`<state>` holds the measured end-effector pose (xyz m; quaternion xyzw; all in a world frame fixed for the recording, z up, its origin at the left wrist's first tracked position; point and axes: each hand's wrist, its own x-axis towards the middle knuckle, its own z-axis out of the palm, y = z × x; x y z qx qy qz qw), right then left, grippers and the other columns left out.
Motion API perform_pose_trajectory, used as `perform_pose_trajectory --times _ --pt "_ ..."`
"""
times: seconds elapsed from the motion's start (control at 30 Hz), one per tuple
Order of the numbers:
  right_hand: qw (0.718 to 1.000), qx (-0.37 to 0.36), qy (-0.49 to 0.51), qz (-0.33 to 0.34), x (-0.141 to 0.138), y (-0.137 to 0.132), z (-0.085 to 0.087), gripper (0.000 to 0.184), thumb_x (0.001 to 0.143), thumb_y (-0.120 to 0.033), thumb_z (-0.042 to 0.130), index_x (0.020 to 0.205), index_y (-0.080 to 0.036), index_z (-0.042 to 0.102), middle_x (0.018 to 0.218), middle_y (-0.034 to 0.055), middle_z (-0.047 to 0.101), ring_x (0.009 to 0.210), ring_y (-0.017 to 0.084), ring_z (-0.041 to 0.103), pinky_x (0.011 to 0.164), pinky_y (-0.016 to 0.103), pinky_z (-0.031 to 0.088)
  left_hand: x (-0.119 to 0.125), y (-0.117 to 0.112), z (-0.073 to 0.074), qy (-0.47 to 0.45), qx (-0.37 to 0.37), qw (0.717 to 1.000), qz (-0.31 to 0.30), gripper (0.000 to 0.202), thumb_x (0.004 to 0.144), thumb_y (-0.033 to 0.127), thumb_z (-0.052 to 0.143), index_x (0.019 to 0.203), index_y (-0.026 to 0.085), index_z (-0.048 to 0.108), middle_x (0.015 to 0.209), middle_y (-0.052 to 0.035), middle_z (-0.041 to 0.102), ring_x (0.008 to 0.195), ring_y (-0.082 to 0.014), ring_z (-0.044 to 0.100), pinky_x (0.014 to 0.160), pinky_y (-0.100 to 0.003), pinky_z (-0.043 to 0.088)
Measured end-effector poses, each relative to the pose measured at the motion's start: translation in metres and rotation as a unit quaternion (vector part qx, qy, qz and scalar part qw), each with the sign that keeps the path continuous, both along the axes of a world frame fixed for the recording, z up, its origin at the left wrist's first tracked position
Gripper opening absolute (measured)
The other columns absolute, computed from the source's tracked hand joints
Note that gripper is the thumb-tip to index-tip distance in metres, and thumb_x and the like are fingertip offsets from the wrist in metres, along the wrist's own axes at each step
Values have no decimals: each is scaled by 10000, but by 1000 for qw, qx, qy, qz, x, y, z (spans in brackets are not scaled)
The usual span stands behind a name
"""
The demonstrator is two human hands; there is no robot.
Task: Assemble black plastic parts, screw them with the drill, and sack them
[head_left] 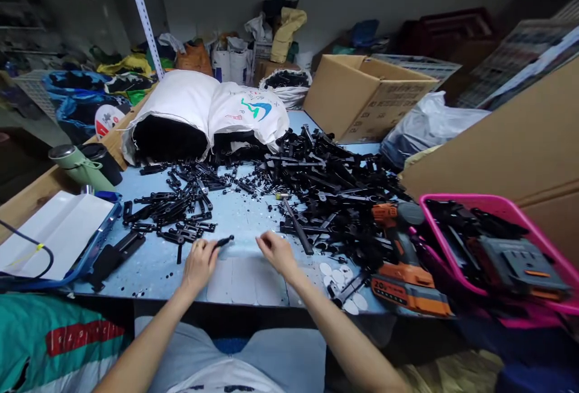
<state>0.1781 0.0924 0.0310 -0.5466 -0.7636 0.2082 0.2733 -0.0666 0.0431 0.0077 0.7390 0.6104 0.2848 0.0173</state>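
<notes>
Blue tabletop (pixel 237 215) — heaped black parts (pixel 335 179) | hammer (pixel 297 227) | orange drill (pixel 400 254) | white sacks (pixel 183 94)

A small, slim black part (pixel 225 240), its tip seemingly rounded like a knob or eye though too small to make out fully, slants up and rightward from the left hand's (pixel 200 263) fingertips, inward from the tabletop's (pixel 242 215) near edge, around its middle.

L hand (pixel 199 263) grips blk part (pixel 224 241); R hand (pixel 277 252) nr hammer (pixel 296 224) on blue tbl (pixel 244 217).
</notes>
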Motion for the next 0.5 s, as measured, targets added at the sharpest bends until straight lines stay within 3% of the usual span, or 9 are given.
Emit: perform_pose_trajectory --times 0.07,0.17,0.23,0.33,0.43,0.5 --pt "999 14 -34 24 -6 54 18 189 876 -355 468 845 -199 571 770 47 615 685 161 535 603 262 370 -5 -27 -12 16 -4 1000 11 358 905 318 433 1236 218 524 1058 -138 599 1020 -283 571 857 -442 480" --pt "994 83 -69 18 -16 146 40 219 860 -311 502 1017 -167 557 953 96 603 876 198 531 731 292 408 -16 -50 -24 36 12 997 68 547 877 366 481 1393 232 359 1211 -169 555 1194 -340 485 960 -536 413" --pt "987 135 -86 -13 -21 209 50 295 852 -266 504 1118 -140 523 1066 133 567 1008 231 487 831 324 400 -20 -56 -28 40 33 994 96 622 870 361 482 1443 267 259 1248 -166 544 1259 -355 428 996 -587 366" --pt "978 157 -97 -96 -23 293 60 440 810 -226 553 1220 -99 460 1182 179 498 1112 272 414 899 368 375 -22 -59 -38 23 68 991 110 702 847 317 481 1469 339 156 1231 -138 570 1257 -341 442 993 -599 381" --pt "974 133 -23 -183 -22 362 62 560 714 -182 647 1232 -90 457 1248 204 453 1134 293 385 924 397 347 -26 -57 -55 8 91 989 118 735 806 282 486 1459 391 167 1160 -119 622 1164 -344 533 903 -587 465" --pt "967 106 76 -221 -20 399 62 419 715 -152 618 1122 -93 539 1187 192 505 1093 273 416 920 387 339 -31 -55 -68 16 90 987 134 751 781 257 483 1446 423 177 1085 -105 660 1059 -352 599 808 -577 510"
